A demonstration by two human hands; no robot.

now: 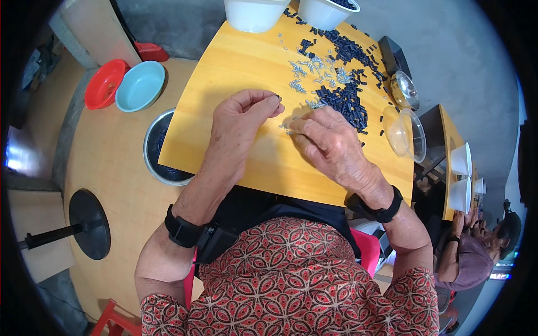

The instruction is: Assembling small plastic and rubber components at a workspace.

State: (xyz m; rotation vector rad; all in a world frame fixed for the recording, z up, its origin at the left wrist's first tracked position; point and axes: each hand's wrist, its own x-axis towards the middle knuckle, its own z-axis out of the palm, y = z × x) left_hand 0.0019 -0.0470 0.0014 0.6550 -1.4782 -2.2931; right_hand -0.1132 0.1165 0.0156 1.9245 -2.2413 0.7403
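Note:
My left hand is held above the wooden table, thumb and forefinger pinched on a small dark piece that mostly hides behind the fingertips. Lower on the table, the fingers of my right hand are drawn together at a few small silvery metal pieces. Whether a piece is between those fingertips is hidden. Just beyond this hand lies a heap of short black plastic pieces. More small silvery metal pieces are scattered farther up, beside another spread of black pieces.
White tubs stand at the table's far edge. A clear plastic bowl and a shiny metal bowl sit along its right side. Left of the table is a metal basin with dark pieces. Another person sits at the right.

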